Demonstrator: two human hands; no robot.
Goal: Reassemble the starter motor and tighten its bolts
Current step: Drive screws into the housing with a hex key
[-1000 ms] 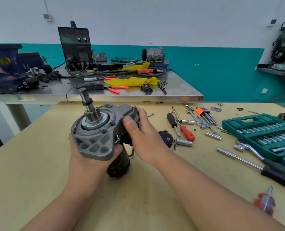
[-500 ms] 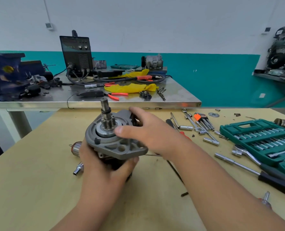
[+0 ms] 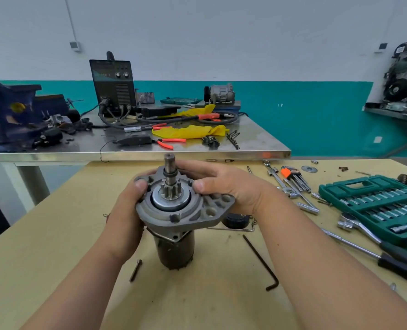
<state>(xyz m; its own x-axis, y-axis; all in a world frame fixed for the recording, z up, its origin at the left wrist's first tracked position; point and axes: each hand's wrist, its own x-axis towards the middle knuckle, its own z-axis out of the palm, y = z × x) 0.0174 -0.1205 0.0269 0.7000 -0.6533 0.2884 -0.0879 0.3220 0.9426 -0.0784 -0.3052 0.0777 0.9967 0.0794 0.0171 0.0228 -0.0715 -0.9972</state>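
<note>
on the wooden workbench (image 3: 55,246), the starter motor (image 3: 176,210) is now standing upright, dark body down, no longer held aloft as half a second earlier; the left hand (image 3: 126,215) and right hand (image 3: 231,186) are gripping opposite sides of its grey housing.

The starter's housing (image 3: 197,214) is matt grey cast metal with a grainy surface. Its pinion (image 3: 171,190) is smoother steel, and the body (image 3: 176,251) is dark and dull. The near desk (image 3: 55,234) is pale matt wood. The far desk (image 3: 257,139) is glossy steel. At right, the case (image 3: 336,190) is green plastic, its sockets (image 3: 383,206) bright chrome. The hex key (image 3: 259,260) is matt black.
</note>
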